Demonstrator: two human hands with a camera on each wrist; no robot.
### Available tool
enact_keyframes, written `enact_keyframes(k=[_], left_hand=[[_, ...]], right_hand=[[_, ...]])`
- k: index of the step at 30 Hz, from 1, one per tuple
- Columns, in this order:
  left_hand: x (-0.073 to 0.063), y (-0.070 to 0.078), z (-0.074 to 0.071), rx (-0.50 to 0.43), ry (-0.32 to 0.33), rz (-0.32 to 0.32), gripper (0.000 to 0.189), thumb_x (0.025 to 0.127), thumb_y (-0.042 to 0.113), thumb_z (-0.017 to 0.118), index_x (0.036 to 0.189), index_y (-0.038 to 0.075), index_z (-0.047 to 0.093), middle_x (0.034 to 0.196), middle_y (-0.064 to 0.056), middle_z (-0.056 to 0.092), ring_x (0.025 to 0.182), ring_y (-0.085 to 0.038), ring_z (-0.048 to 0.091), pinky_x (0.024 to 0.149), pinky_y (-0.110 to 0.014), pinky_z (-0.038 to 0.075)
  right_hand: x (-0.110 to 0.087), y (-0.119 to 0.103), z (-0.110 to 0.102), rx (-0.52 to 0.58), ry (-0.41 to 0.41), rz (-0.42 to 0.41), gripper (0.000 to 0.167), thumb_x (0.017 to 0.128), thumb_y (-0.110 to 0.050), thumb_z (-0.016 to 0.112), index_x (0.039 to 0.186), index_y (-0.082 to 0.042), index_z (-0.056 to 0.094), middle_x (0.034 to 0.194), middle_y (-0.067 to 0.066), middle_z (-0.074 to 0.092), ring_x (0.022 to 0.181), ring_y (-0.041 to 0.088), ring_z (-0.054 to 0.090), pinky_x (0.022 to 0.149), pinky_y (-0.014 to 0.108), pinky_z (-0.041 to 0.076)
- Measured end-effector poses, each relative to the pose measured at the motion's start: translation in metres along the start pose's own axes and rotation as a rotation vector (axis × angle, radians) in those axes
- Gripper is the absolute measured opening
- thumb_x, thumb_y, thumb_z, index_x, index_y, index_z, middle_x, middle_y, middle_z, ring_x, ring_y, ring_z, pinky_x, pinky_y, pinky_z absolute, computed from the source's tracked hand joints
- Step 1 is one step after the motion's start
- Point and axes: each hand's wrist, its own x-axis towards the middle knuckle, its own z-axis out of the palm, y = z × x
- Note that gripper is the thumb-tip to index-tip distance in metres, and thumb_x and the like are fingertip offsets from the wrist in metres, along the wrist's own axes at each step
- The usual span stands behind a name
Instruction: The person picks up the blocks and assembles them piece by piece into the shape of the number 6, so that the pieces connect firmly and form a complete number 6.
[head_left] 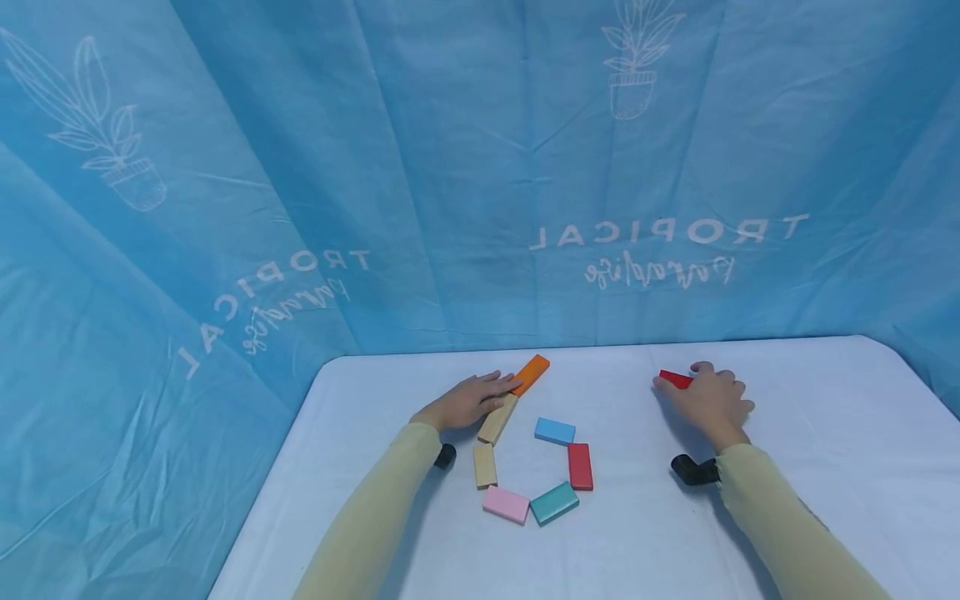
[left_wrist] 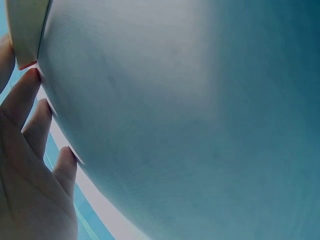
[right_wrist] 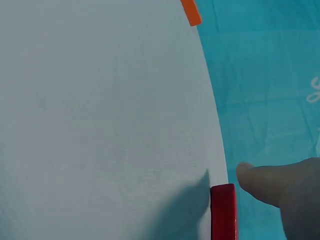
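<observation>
My left hand (head_left: 468,402) lies over a curve of blocks with its fingers stretched out. Its fingertips touch the orange block (head_left: 531,373) where it meets a natural wood block (head_left: 498,418). In the left wrist view, the thumb and a finger lie beside the end of a wooden block (left_wrist: 26,30). Farther right, my right hand (head_left: 712,404) reaches over a red block (head_left: 674,379) with spread fingers, thumb near the block's left end. The hand covers part of that block. In the right wrist view a digit stands apart from the red block (right_wrist: 223,212).
The curve continues with another natural block (head_left: 484,466), then pink (head_left: 506,505), teal (head_left: 554,503), red (head_left: 581,467) and blue (head_left: 555,431) blocks. All lie flat on the white table (head_left: 630,533). A blue printed curtain (head_left: 465,167) hangs behind and at the sides.
</observation>
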Motion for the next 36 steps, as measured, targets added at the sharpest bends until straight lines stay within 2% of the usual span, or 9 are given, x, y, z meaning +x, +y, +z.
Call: enact_keyframes(k=[5, 10, 18, 26, 36], left_hand=[[0.000, 0.000, 0.000, -0.008, -0.004, 0.004, 0.050, 0.109, 0.031, 0.045, 0.158, 0.026, 0.037, 0.162, 0.001, 0.034, 0.152, -0.024, 0.024, 0.123, -0.050, 0.016], [0.000, 0.002, -0.001, -0.017, -0.006, 0.008, 0.050, 0.109, 0.030, 0.045, 0.158, 0.024, 0.036, 0.162, 0.001, 0.034, 0.152, -0.025, 0.024, 0.123, -0.049, 0.016], [0.000, 0.000, 0.000, -0.010, -0.013, 0.016, 0.050, 0.109, 0.031, 0.045, 0.158, 0.025, 0.036, 0.162, 0.000, 0.033, 0.152, -0.025, 0.023, 0.123, -0.049, 0.016], [-0.001, 0.001, -0.001, -0.019, -0.009, 0.008, 0.050, 0.109, 0.031, 0.045, 0.158, 0.025, 0.037, 0.162, 0.001, 0.034, 0.152, -0.024, 0.024, 0.123, -0.050, 0.017], [-0.001, 0.003, -0.002, -0.016, -0.005, 0.010, 0.049, 0.109, 0.030, 0.045, 0.157, 0.023, 0.037, 0.162, 0.000, 0.034, 0.152, -0.025, 0.024, 0.123, -0.051, 0.016]], right_hand=[[0.003, -0.002, 0.004, -0.074, -0.008, 0.009, 0.090, 0.083, -0.048, 0.074, 0.135, 0.015, 0.036, 0.117, 0.042, 0.038, 0.114, 0.059, 0.039, 0.089, 0.072, 0.039], [0.004, -0.004, 0.006, -0.094, 0.001, 0.010, 0.087, 0.084, -0.045, 0.073, 0.132, 0.017, 0.036, 0.117, 0.042, 0.038, 0.115, 0.059, 0.039, 0.091, 0.072, 0.038], [0.001, -0.001, 0.006, -0.016, 0.023, -0.031, 0.084, 0.080, -0.035, 0.080, 0.133, 0.014, 0.039, 0.119, 0.040, 0.040, 0.115, 0.058, 0.039, 0.088, 0.070, 0.042], [-0.001, 0.009, 0.006, 0.084, 0.042, -0.104, 0.090, 0.075, -0.026, 0.085, 0.138, 0.015, 0.036, 0.126, 0.038, 0.041, 0.119, 0.057, 0.038, 0.088, 0.069, 0.045], [0.000, 0.020, 0.005, 0.112, 0.051, -0.122, 0.087, 0.075, -0.023, 0.085, 0.136, 0.017, 0.038, 0.124, 0.038, 0.042, 0.119, 0.058, 0.037, 0.079, 0.062, 0.053]])
